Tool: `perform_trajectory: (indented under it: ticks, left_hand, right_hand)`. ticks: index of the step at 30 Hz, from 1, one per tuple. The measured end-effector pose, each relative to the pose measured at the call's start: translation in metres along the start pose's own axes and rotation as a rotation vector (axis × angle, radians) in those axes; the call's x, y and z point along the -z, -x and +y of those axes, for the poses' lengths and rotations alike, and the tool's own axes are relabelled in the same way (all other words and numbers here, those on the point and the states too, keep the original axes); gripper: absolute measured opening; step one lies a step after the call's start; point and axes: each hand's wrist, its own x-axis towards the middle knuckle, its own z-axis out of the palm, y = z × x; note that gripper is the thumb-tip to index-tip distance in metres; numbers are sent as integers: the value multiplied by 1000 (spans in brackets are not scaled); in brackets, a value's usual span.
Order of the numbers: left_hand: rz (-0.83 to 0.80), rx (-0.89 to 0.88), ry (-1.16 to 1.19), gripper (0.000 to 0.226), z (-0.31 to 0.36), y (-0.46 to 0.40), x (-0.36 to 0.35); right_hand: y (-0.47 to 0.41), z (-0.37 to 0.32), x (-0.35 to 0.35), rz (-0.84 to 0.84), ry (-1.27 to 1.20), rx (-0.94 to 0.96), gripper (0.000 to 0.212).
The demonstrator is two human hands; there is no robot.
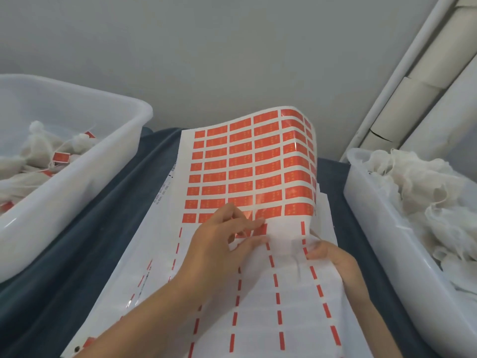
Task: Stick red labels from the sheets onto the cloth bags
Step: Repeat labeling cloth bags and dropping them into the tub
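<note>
A sheet of red labels (255, 164) lies on the dark blue cloth in the middle, its far edge curling upward. The near half of the sheet holds only narrow red strips where labels have been peeled off. My left hand (219, 244) pinches a red label (259, 229) at the sheet's lowest full row, the label partly lifted. My right hand (333, 257) presses its fingers on the sheet's right side, beside the label. Labelled cloth bags (46, 156) fill the left tub. Plain white cloth bags (418, 192) are heaped in the right tub.
A white plastic tub (77, 192) stands on the left and another white tub (382, 228) on the right, both on the blue-covered table (108, 218). More sheets lie stacked under the top one. A grey wall and white pipes (413, 81) are behind.
</note>
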Motion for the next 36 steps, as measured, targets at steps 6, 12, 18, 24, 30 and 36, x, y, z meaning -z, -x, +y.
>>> perform_trajectory:
  ticks: [6,12,18,24,30,36]
  left_hand:
    - [-73,65,99,45,3,-2,6]
    - [1,79,41,20,3,-3,1]
    - [309,304,141,14,5,-12,12]
    - [409,-150,160,9,19,-8,30]
    - [337,-468,-16,18,22,1,21]
    - [238,-552,-145,29,20,8,14]
  right_hand:
    - [9,8,6,-57,-205,8,31]
    - [2,-15,-2,-59,45,-20,30]
    - [10,-3,7,130,-8,129,25]
    - [11,15,21,244,213,145,89]
    - [14,16,8,640,676,394,80]
    - [31,2,-22,6,265,199,36]
